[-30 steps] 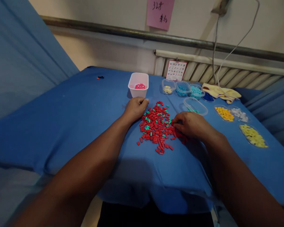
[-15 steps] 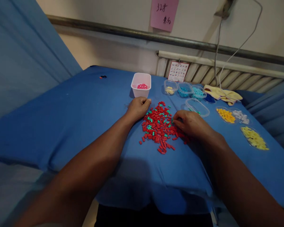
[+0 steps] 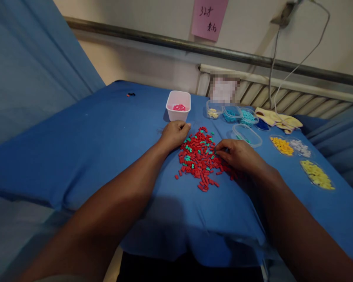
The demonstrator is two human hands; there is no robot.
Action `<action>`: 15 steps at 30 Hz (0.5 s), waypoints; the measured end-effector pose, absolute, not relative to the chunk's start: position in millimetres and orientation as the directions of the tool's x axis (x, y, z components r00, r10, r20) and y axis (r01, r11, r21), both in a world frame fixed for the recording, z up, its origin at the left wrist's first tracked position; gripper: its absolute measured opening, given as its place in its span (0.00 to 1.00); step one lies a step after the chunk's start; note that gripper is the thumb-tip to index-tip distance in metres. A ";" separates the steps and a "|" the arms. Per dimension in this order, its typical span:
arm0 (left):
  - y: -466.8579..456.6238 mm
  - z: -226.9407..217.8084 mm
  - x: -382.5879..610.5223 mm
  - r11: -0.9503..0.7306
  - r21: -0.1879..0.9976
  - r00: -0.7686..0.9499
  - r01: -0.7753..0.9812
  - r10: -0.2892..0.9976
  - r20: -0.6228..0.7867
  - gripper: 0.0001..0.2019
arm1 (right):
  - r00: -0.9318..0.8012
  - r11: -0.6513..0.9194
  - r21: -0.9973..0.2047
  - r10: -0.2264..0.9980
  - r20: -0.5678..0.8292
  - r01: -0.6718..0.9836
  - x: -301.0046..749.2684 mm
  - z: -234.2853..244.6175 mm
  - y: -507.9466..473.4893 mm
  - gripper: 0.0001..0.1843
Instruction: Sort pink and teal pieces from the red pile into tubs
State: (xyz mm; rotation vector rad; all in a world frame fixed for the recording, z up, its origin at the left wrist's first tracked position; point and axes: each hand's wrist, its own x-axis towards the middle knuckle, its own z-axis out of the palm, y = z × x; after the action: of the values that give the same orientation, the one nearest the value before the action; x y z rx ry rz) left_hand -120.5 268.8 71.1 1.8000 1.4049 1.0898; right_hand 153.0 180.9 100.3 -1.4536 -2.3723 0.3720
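A heap of small red plastic building blocks [image 3: 198, 158] with green ones mixed in lies on the blue cloth between my hands. My left hand [image 3: 175, 134] rests at the heap's upper left edge, its fingers curled closed; what they hold, if anything, is hidden. At the heap's right side, my right hand [image 3: 238, 154] pinches a small green block [image 3: 215, 150] between thumb and fingertips. Its palm casts a shadow over some red blocks. Behind my left hand stands a white tub [image 3: 178, 114] with pink pieces inside.
Clear containers hold cream [image 3: 213, 113], blue [image 3: 231, 114] and turquoise pieces [image 3: 248, 116]. A clear tray [image 3: 254, 141] has a few green pieces. Orange [image 3: 282, 146], white [image 3: 300, 148] and yellow pieces [image 3: 317, 175] lie to the right. A yellow cloth [image 3: 279, 118] sits near the radiator [image 3: 261, 84].
The whole view has shifted slightly, so things appear a little further right. Both hands keep nearly the same places beside the heap, with the right fingers still pinched.
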 end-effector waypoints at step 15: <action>270.2 68.8 -121.2 -0.309 0.768 0.128 0.561 0.949 0.288 0.18 | -0.457 0.448 -0.279 0.889 0.038 0.849 148.9 104.2 177.4 0.13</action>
State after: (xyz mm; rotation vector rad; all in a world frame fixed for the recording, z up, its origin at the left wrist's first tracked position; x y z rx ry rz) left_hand -121.2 270.2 68.8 1.9305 1.4517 1.0635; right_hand 148.9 177.4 104.2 -1.5271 -2.5171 0.3287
